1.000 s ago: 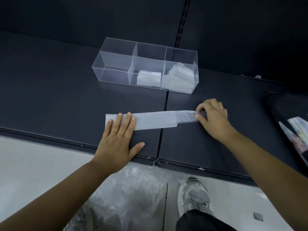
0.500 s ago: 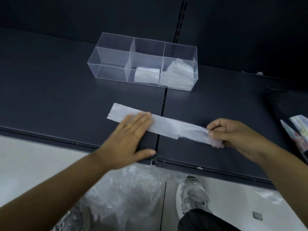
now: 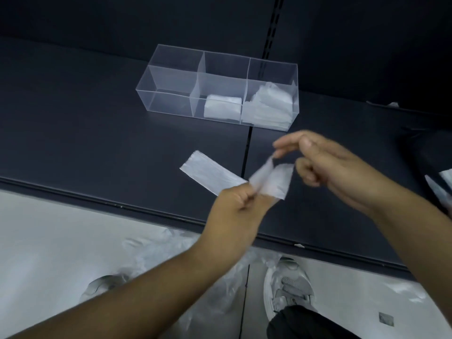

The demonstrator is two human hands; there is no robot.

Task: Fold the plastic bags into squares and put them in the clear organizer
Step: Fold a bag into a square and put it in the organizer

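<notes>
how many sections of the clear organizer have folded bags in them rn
2. In the clear organizer, the middle compartment holds a small folded stack and the right compartment holds a taller pile. The left compartment shows none.

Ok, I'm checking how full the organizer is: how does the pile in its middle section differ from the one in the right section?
The middle pile is low and neat; the right pile is taller, its top bags tilted. The middle pile leaves room in its section; the right pile nearly fills its own. Both are folded whitish bags.
</notes>
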